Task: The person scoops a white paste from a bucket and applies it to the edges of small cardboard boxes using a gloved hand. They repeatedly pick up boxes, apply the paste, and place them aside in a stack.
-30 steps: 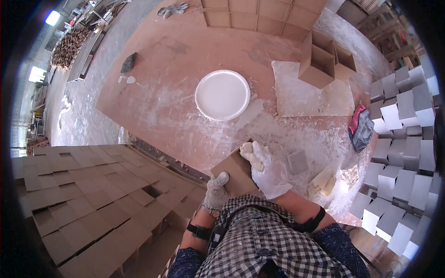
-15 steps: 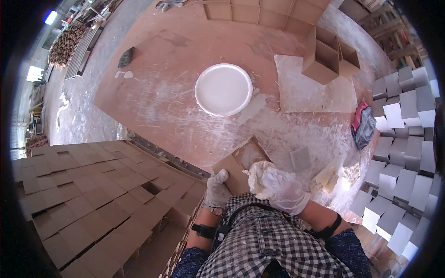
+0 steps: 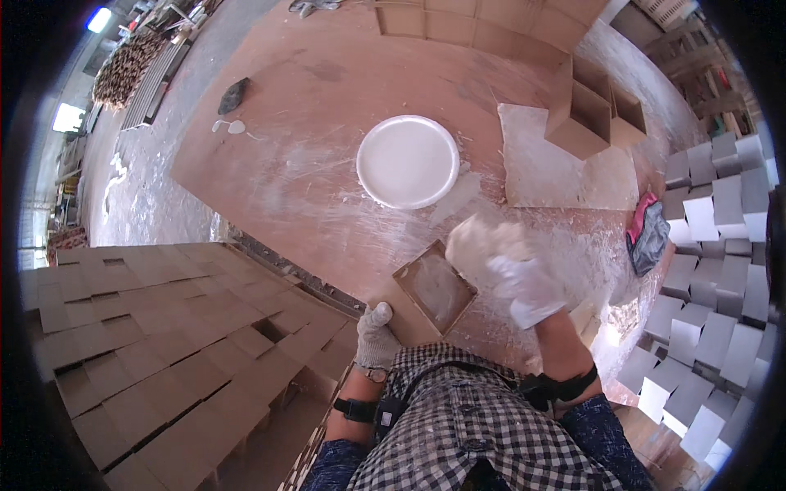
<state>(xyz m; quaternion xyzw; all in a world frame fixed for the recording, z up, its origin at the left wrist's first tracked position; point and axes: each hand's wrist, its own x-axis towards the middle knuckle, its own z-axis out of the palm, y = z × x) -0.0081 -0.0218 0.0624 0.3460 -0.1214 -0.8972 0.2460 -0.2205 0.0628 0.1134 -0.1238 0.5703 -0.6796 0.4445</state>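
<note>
Left hand (image 3: 377, 340), in an off-white knitted glove, grips an open brown cardboard box (image 3: 417, 315): thumb on its outer side, remaining fingers largely hidden. Box is tilted, opening facing up, whitish film visible inside; located at the near edge of the reddish-brown, white-smeared table (image 3: 278, 188), just before the checked apron (image 3: 467, 401). Contact with table: cannot tell. Right hand (image 3: 524, 286), in a translucent white plastic glove, blurred, beside the box; cream-coloured mass (image 3: 485, 245) at its front. Right fingers: cannot tell whether spread or closed. Round white dish (image 3: 409, 205) beyond both hands.
</note>
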